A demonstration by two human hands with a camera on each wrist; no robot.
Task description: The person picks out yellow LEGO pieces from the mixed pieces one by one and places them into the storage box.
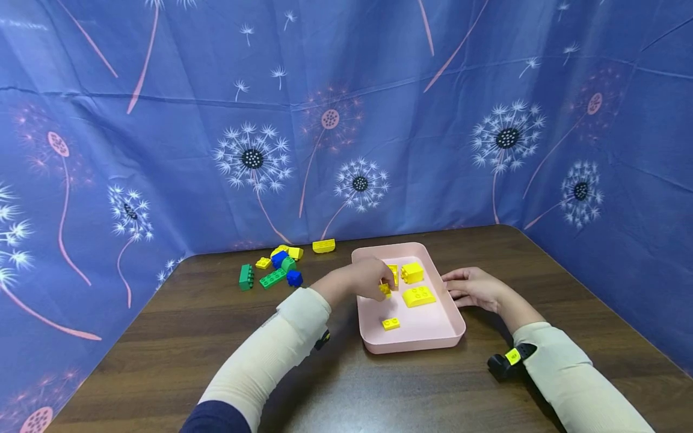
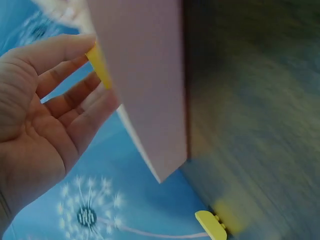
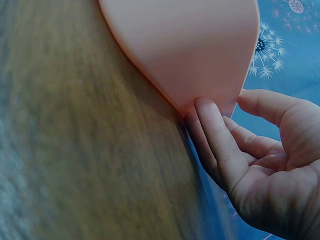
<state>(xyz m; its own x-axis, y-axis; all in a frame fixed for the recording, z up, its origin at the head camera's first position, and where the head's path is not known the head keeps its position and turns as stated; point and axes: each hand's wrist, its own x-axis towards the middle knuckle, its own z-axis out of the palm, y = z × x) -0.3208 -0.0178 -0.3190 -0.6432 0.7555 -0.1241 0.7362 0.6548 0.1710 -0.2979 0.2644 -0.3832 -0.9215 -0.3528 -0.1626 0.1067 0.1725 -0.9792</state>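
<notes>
My left hand (image 1: 369, 278) is over the pink tray (image 1: 373, 347), pinching a small yellow toy brick (image 1: 385, 290) between thumb and fingers. In the left wrist view, this yellow piece appears at the fingertips, partly hidden by the tray wall. Inside the tray lie a yellow block (image 1: 412, 273), a rounded yellow brick (image 1: 419, 296) and a small yellow two-stud brick (image 1: 391, 323). Another yellow piece (image 1: 394, 273) is partly hidden by the left hand. Beside the tray's right wall is my right hand (image 1: 476, 290). Its fairly straight fingers (image 3: 212, 117) touch the outside, the thumb near the rim.
Left of the tray, loose bricks lie on the dark wooden table (image 1: 178, 337): several yellow, green (image 1: 246, 277) and blue (image 1: 295, 278). A yellow brick (image 1: 323, 246) rests near the back edge. A blue dandelion-print cloth (image 1: 422, 150) hangs behind.
</notes>
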